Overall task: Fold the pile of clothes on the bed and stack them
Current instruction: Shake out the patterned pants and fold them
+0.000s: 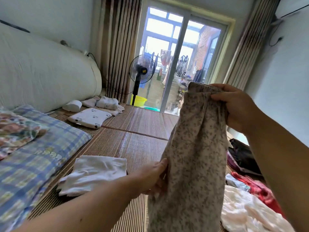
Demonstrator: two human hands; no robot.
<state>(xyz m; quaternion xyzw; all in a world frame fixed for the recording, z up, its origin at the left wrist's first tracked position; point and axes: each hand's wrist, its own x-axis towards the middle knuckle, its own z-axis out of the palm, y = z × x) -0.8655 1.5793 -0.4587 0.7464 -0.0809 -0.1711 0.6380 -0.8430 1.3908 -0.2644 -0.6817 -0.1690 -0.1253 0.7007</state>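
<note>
A beige garment with a small floral print [194, 156] hangs upright in front of me. My right hand [234, 106] grips its gathered top edge at shoulder height. Lower down, my left hand [153, 176] holds the garment's left side with the thumb on the front. A folded white garment [95, 173] lies on the woven bed mat [133, 144] to the left. The unfolded pile [247, 206] of white, red and dark clothes lies at the lower right, partly hidden behind the hanging garment.
A blue plaid pillow [38, 161] and a patterned quilt [11, 129] lie at the left. A small white pillow [90, 118] and baby clothes [107, 102] sit near the padded headboard [41, 72]. A standing fan [141, 71] is by the glass door.
</note>
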